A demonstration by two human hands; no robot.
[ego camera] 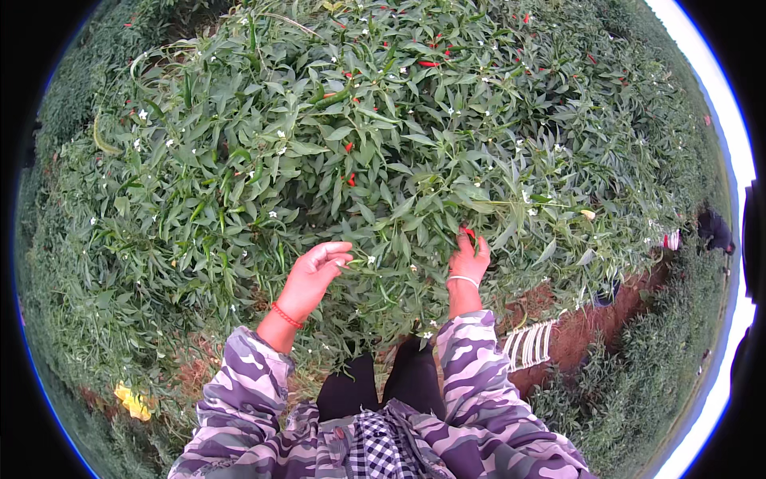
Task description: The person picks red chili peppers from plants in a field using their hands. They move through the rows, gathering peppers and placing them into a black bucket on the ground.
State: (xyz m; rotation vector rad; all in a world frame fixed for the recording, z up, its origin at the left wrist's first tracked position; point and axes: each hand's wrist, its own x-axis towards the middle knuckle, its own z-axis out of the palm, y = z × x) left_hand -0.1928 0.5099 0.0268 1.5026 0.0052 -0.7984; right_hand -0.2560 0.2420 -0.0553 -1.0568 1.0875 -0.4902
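Observation:
Dense chilli pepper plants point(383, 209) with green leaves, small white flowers and green and red peppers spread before me. My left hand point(320, 263), with a red beaded bracelet at the wrist, has its thumb and fingers closed at a leafy stem near a pale green pepper tip point(355, 261). To its right my right hand point(470, 254), wearing a white band, reaches into the leaves with its fingertips at a red chilli pepper point(468, 232). Whether the fingers grip the pepper is hard to make out. More red peppers point(351, 179) hang deeper among the leaves above my hands.
A white striped woven item point(529, 346) lies on the reddish soil path point(583, 335) at the right. Yellow material point(133, 402) is at the lower left. A person in dark clothing point(714, 230) is among the plants at the far right.

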